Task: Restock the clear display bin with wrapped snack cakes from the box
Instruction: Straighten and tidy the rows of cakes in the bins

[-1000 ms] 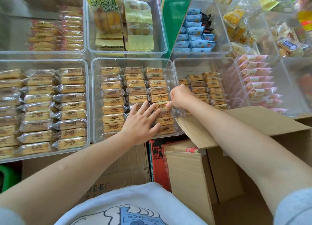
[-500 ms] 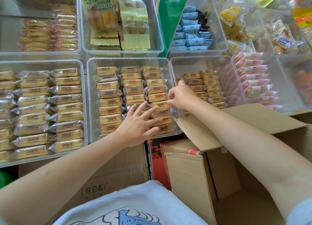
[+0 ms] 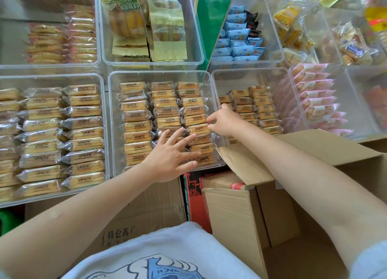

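My left hand (image 3: 169, 156) lies flat, fingers spread and straight, pressing on the snack cakes (image 3: 137, 126) in the near part of the clear display bin (image 3: 159, 74); my right hand (image 3: 225, 121) reaches over the bin's right wall, fingertips curled and pinching 1 wrapped cake (image 3: 199, 130) in the right-hand column; the cakes sit in 3 columns, filling the bin (wrappers clear, printed labels up); the open cardboard box (image 3: 247, 167) stands just beside the bin on its near right, 1 flap touching the bin's corner, my right forearm crossing over it; a neighbouring bin (image 3: 247, 73) on the right holds fewer of the same cakes.
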`<state>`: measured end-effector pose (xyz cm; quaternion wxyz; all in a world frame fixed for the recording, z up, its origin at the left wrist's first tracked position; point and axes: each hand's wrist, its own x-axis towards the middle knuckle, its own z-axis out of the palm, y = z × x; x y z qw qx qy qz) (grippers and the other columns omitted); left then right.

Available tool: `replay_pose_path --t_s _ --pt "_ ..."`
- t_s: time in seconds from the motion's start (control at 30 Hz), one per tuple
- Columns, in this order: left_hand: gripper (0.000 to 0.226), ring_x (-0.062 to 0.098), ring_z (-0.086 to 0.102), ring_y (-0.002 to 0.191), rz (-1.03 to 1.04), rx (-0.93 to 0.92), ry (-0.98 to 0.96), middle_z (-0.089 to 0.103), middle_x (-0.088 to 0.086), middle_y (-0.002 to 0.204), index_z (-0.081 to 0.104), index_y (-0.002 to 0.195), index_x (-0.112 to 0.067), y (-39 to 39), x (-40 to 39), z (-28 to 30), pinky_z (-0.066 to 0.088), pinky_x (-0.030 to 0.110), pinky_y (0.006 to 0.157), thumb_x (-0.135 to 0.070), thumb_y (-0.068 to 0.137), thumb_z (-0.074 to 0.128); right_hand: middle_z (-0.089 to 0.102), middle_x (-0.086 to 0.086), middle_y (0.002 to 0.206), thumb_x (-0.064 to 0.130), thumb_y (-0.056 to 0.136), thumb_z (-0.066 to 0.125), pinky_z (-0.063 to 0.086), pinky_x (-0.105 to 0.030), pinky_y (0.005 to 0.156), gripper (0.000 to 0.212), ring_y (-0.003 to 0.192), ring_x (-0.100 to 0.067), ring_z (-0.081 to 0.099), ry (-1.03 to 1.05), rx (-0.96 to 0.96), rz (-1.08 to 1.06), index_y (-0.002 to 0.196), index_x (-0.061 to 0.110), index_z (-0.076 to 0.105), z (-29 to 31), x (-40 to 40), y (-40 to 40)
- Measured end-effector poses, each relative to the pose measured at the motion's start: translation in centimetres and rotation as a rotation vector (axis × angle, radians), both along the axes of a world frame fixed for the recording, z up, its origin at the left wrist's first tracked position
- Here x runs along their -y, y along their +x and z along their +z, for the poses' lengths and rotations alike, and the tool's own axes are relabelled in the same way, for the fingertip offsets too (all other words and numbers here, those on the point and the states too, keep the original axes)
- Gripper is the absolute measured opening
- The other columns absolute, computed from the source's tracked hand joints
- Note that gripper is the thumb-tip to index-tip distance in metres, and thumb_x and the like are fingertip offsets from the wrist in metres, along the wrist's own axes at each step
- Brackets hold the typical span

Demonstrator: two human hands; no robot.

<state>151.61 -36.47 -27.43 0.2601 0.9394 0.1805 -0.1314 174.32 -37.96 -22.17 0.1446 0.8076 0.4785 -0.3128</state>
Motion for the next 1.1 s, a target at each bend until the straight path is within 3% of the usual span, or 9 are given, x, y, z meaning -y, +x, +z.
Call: replay_pose_path --t_s 0.07,0.13,0.2,0.43,0.53,0.63,0.7,0.9,1.1 --pt "0.061 0.026 -0.022 0.154 0.012 -0.01 0.014 -0.005 -0.01 0.17 0.033 0.15 -0.057 0.2 -0.1 0.0 -0.014 0.055 0.121 -0.072 0.098 0.005 0.022 -0.01 0.16 0.029 0.1 0.056 0.043 -0.032 0.088 0.032 0.119 -0.024 0.056 -0.009 -0.051 0.013 0.13 0.031 0.067 0.1 0.0 0.3" --pt "0.066 0.028 -0.023 0.154 0.019 -0.007 0.06 -0.006 -0.007 0.17 0.034 0.149 -0.058 0.5 -0.4 0.3 -0.011 0.056 0.122 -0.071 0.095 -0.003 0.041 -0.01 0.15 0.024 0.096 0.054 0.04 -0.032 0.09 0.024 0.129 -0.023 0.05 -0.02 -0.081 0.018 0.102 0.026 0.077 0.0 -0.1 0.5" --pt "0.074 0.03 -0.022 0.154 0.01 -0.021 0.104 -0.007 -0.006 0.17 0.035 0.147 -0.06 0.7 -0.7 0.6 -0.011 0.057 0.122 -0.07 0.09 -0.011 0.055 -0.009 0.135 0.021 0.093 0.053 0.045 -0.037 0.093 0.028 0.129 -0.024 0.051 -0.025 -0.088 -0.008 0.075 0.021 0.074 -0.4 -0.3 0.6" --pt "0.068 0.022 -0.015 0.156 0.002 0.028 0.07 -0.001 -0.003 0.171 0.032 0.153 -0.05 1.2 -0.1 0.3 -0.006 0.048 0.126 -0.068 0.097 -0.002 0.056 -0.004 0.134 0.024 0.097 0.052 0.042 -0.036 0.092 0.027 0.13 -0.019 0.045 -0.026 -0.102 0.027 0.101 0.022 0.078 -0.8 -0.5 1.0" --pt "0.065 0.019 -0.015 0.156 -0.049 0.0 0.065 0.002 -0.002 0.171 0.019 0.16 -0.041 1.4 -0.5 -0.3 -0.005 0.046 0.127 -0.066 0.101 0.005 0.051 -0.009 0.141 0.025 0.097 0.056 0.047 -0.033 0.081 0.02 0.107 -0.018 0.061 0.077 -0.085 -0.012 0.091 0.025 0.075 -0.1 -0.9 1.1" --pt "0.068 0.02 -0.007 0.157 -0.08 0.02 0.111 0.011 -0.002 0.17 0.025 0.158 -0.041 1.5 -0.9 -0.6 0.003 0.048 0.127 -0.066 0.099 0.004 0.043 -0.011 0.141 0.027 0.098 0.059 0.047 -0.028 0.064 0.011 0.073 -0.015 0.059 0.238 0.013 -0.074 0.096 0.022 0.069 0.5 -1.6 1.0" --pt "0.063 0.021 -0.001 0.158 -0.079 0.05 0.122 0.016 -0.001 0.169 0.029 0.157 -0.041 1.6 -1.1 -0.6 0.007 0.048 0.126 -0.064 0.102 0.01 0.039 -0.012 0.146 0.033 0.097 0.061 0.053 -0.028 0.063 0.011 0.069 -0.015 0.059 0.193 0.071 -0.03 0.099 0.025 0.068 0.3 -1.9 0.7" --pt "0.078 0.024 -0.011 0.157 0.062 -0.039 0.207 -0.003 0.007 0.171 0.004 0.163 -0.023 2.8 -1.7 -0.1 -0.003 0.046 0.127 -0.064 0.096 0.001 0.03 -0.009 0.155 0.041 0.091 0.071 0.053 -0.032 0.068 0.017 0.102 -0.028 0.062 0.088 0.173 -0.049 0.094 0.025 0.071 -1.4 -2.8 -0.2" --pt "0.075 0.021 -0.013 0.156 0.038 -0.062 0.186 -0.006 0.005 0.17 0.003 0.163 -0.023 3.0 -2.3 -0.6 -0.008 0.045 0.126 -0.065 0.101 0.012 0.035 -0.008 0.147 0.03 0.089 0.076 0.055 -0.038 0.079 0.009 0.122 -0.027 0.05 0.078 0.172 -0.049 0.093 0.022 0.073 -1.5 -2.9 0.3"
